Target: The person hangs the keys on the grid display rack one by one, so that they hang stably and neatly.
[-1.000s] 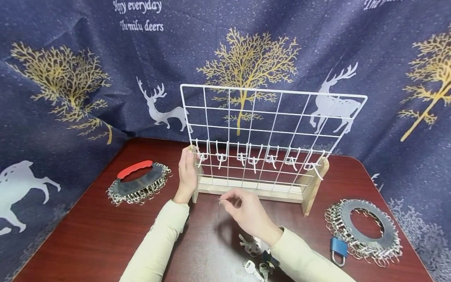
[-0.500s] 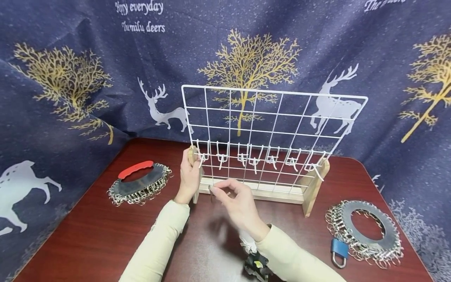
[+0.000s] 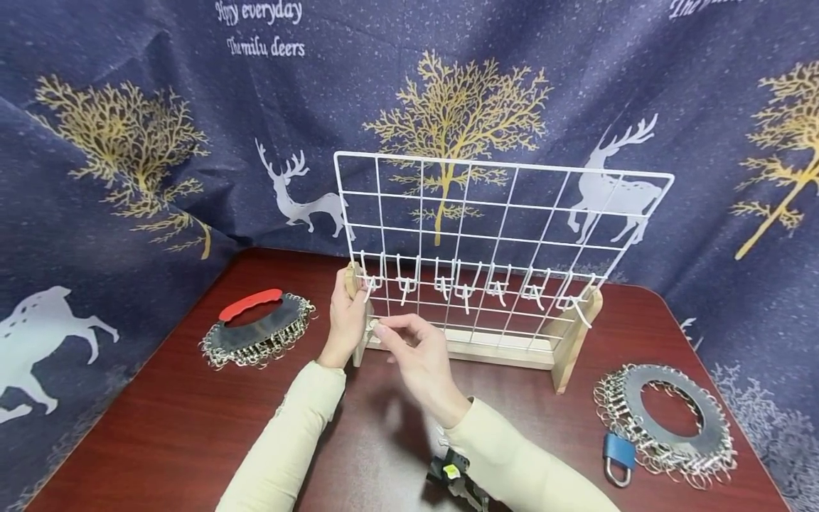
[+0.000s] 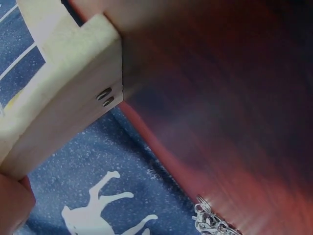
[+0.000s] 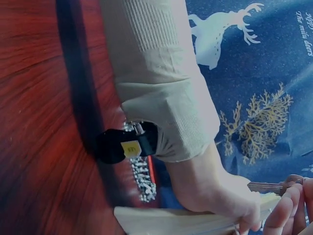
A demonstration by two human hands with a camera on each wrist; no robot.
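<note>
My left hand (image 3: 348, 313) grips the left wooden upright (image 3: 352, 281) of a stand holding a white wire rack (image 3: 505, 164). In the left wrist view, two screw heads (image 4: 104, 94) show on this wooden side (image 4: 73, 107), with part of the hand at the lower left. My right hand (image 3: 419, 355) pinches a small metal key (image 5: 266, 187) between thumb and fingertips. It holds the key at the rack's lower left, below the leftmost white hook (image 3: 371, 284) and close to my left hand. Several hooks hang in a row across the rack, with nothing on them.
On the left lies a key-sorting plate (image 3: 256, 331) with a red handle and many small rings. A ring-shaped plate (image 3: 630, 398) of similar rings lies right, a blue padlock (image 3: 618, 450) beside it. Loose keys (image 3: 470, 491) lie partly hidden under my right sleeve (image 3: 512, 455).
My right hand has moved left and up with the key, toward the rack's lower left corner. My left hand has stayed on the wooden upright.
</note>
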